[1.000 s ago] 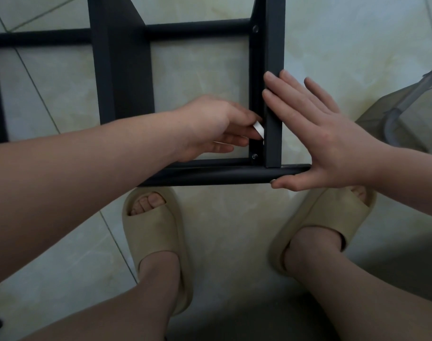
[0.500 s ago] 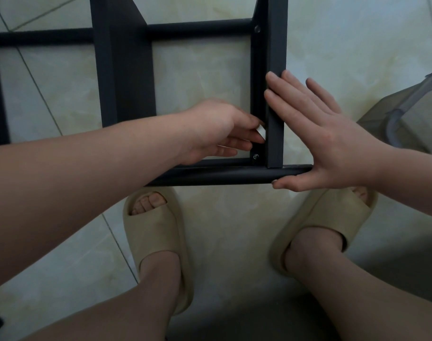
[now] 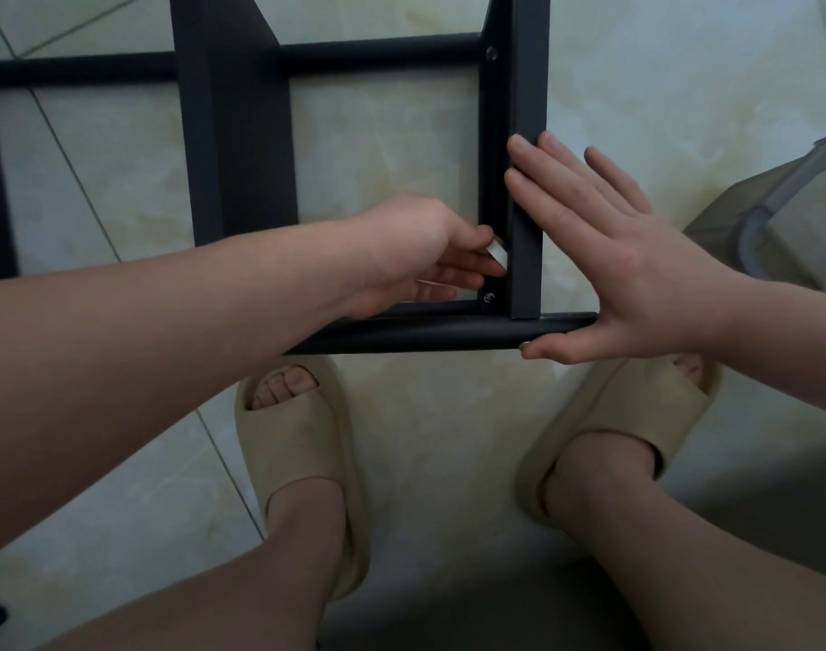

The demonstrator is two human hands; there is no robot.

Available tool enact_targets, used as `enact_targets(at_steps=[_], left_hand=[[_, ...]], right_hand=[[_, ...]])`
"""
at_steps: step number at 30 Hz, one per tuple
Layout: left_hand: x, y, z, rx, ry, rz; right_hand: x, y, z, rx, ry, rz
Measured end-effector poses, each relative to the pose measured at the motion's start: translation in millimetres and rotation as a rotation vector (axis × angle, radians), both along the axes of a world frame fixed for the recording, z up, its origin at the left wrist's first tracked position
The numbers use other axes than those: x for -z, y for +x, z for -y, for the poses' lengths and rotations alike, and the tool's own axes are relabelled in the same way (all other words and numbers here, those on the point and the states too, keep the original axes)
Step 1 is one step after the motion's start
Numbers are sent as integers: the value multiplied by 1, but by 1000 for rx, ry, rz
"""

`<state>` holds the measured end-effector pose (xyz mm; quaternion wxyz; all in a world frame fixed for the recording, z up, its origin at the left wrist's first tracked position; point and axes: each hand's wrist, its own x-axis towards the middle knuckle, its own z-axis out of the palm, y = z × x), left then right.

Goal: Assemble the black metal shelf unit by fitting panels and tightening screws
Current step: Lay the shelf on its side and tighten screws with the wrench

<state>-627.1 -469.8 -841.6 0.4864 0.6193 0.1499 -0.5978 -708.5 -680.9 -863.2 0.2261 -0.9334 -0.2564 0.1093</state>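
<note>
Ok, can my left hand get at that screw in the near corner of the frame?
Probably yes. The left hand, pinching a small pale piece, sits right beside the screw with nothing between them; the right hand lies flat on the upright, clear of it.

Matt black painted metal shelf frame point(image 3: 526, 86), glossy cream marbled floor tiles point(image 3: 383, 148), matt beige foam-like slippers point(image 3: 298, 444), translucent grey plastic bin point(image 3: 787, 204), smooth small white piece point(image 3: 497, 257)
</note>
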Motion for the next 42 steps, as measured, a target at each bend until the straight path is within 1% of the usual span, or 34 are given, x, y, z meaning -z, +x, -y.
enact_targets(at_steps=[11,18,27,42], left_hand=[[-1,3,-6,96,18,80],[-3,4,-14,216,2,134],[-5,6,-24,403,-36,256],[-6,2,-27,555,-59,371]], right_hand=[[1,0,0,-6,1,10],[1,0,0,-5,-1,7],[-1,0,-1,-5,-10,5],[1,-1,-1,-5,-8,-2]])
